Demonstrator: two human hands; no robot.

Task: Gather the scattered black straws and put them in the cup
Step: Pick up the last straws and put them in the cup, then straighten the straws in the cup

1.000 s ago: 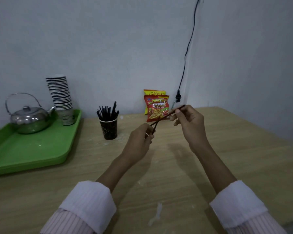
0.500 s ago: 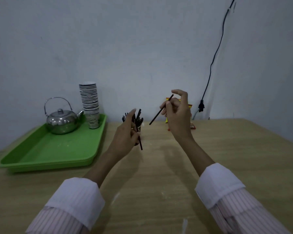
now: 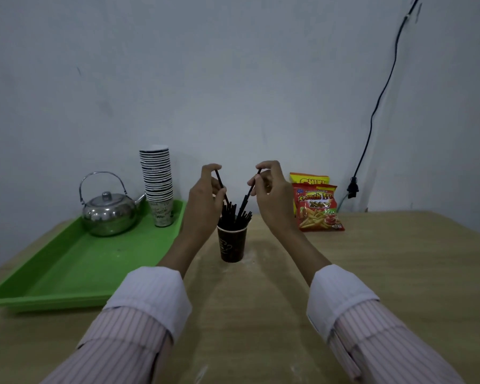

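Above the cup, my left hand and right hand each pinch one light, stiff, slippery-looking straw near its top end.

Both arms wear long shirt sleeves of pale pink cloth with fine dark vertical stripes. The left sleeve and the right sleeve each end in a plain white cuff, folded back, leaving forearms and hands bare.

Single head-worn view, looking forward and slightly down over the table toward the wall
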